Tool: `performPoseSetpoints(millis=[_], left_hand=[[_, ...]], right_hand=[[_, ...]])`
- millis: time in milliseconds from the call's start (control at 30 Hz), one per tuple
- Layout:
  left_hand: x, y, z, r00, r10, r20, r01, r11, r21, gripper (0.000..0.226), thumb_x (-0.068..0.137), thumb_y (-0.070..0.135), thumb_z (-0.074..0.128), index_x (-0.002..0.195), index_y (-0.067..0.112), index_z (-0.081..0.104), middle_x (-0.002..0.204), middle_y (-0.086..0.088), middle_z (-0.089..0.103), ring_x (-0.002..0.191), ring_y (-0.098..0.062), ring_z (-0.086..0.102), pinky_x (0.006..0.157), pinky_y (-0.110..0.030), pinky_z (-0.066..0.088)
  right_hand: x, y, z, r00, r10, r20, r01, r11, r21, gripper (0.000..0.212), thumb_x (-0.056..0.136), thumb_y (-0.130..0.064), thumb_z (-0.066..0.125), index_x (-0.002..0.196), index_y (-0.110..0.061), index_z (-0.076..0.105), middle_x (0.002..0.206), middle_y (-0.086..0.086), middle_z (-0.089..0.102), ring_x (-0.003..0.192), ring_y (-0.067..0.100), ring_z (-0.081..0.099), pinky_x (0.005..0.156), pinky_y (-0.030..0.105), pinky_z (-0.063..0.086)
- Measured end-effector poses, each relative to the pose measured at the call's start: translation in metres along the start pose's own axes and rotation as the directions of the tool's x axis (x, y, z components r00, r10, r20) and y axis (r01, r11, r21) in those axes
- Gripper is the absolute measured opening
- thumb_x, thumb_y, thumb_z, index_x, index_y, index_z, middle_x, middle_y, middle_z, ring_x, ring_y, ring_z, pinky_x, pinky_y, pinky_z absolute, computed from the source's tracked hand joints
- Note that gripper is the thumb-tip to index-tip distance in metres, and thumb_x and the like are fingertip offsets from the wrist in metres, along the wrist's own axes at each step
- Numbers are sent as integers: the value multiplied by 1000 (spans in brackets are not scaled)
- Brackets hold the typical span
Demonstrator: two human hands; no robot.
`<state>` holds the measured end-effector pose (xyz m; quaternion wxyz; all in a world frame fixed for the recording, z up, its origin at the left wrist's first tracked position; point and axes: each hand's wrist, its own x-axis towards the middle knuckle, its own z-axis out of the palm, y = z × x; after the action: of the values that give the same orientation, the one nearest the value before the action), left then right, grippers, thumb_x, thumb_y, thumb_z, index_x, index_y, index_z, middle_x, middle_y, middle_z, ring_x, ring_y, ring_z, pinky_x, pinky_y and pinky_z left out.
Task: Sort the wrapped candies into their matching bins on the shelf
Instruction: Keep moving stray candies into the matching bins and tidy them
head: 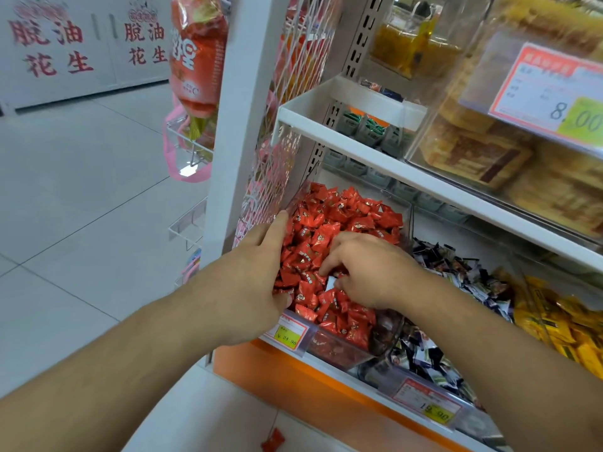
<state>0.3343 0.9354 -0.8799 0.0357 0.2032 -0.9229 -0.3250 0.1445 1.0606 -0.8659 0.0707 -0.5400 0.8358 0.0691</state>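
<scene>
A clear bin (339,355) on the lowest shelf is heaped with red wrapped candies (339,216). My left hand (257,272) lies against the bin's left side, fingers fairly straight and touching the red pile. My right hand (368,269) reaches into the same pile, its fingertips pinching a small white-and-dark wrapped candy (331,282) that sits among the red ones. To the right stands a bin of black-and-white wrapped candies (456,265), then a bin of yellow wrapped candies (561,324).
A white shelf (359,148) overhangs the bins, carrying clear boxes of pastries (489,151). One red candy (273,440) lies on the floor below. A wire mesh panel (277,151) and hanging snack bags (195,70) are on the left.
</scene>
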Motion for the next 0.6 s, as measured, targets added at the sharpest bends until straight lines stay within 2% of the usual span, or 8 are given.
performPoseSetpoints(millis=[67, 233, 400, 600], left_hand=[[0, 0, 0, 1000, 4, -1, -4, 1000, 1, 114, 93, 39, 71, 158, 37, -22, 166, 13, 7, 139, -18, 43, 106, -33, 45], [1, 0, 0, 1000, -1, -1, 1, 1000, -3, 113, 93, 38, 71, 158, 35, -22, 166, 13, 7, 136, -19, 46, 103, -33, 48], [0, -1, 1, 1000, 8, -4, -8, 1000, -2, 114, 93, 39, 71, 158, 35, -22, 168, 14, 3, 143, -19, 40, 108, -33, 43], [0, -1, 1, 1000, 1, -11, -1, 1000, -3, 113, 93, 39, 71, 158, 34, -22, 167, 13, 5, 136, -20, 47, 103, -32, 47]], right_hand=[[1, -1, -1, 1000, 7, 16, -8, 1000, 15, 40, 92, -18, 72, 121, -45, 72, 119, -18, 51, 118, 10, 53, 105, 39, 47], [4, 0, -1, 999, 13, 53, -13, 1000, 0, 45, 93, -11, 68, 119, -47, 73, 113, -20, 48, 112, 8, 51, 101, 35, 46], [5, 2, -8, 997, -10, 81, 11, 1000, -21, 32, 92, -19, 73, 109, -47, 77, 114, -20, 49, 111, 7, 51, 99, 36, 47], [6, 3, -8, 997, -15, 73, 20, 997, -73, 22, 80, -25, 86, 91, -43, 78, 106, -19, 51, 106, 7, 54, 92, 38, 52]])
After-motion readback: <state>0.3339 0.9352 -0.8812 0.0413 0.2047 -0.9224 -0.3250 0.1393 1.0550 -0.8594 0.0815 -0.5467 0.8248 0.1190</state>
